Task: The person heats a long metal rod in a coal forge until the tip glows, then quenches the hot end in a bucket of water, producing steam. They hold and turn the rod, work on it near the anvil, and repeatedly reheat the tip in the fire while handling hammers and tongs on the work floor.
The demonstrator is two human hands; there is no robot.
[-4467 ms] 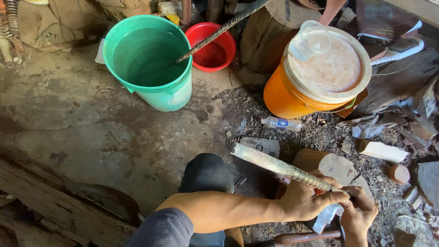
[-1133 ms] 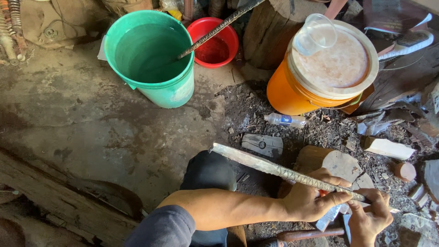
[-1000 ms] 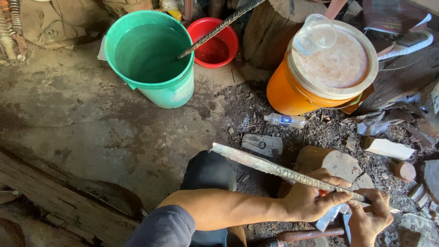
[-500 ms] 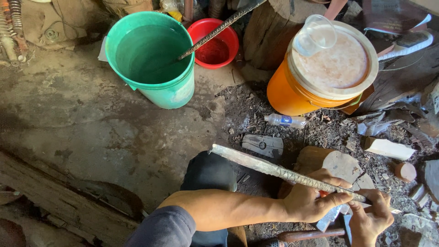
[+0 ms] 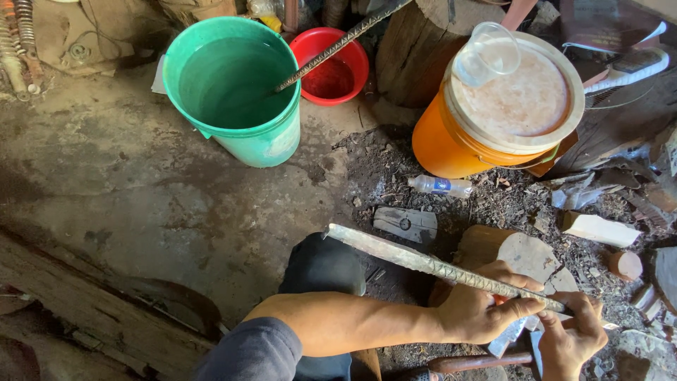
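Gripping flattened rebar [image 5: 423, 262], hands [image 5: 486, 310] hide its near end.

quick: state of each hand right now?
Left hand: closed around the flattened metal bar, gripping its ribbed part.
Right hand: closed on the same bar, at its near end.

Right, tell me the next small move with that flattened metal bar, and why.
Probably lower the long grey ribbed metal bar with its flattened end onto the wooden block before anything else. Both hands, left and right, grip it at the near end only, so the flat tip hangs unsupported over the dark knee. A hammer-like tool lies just below the hands.
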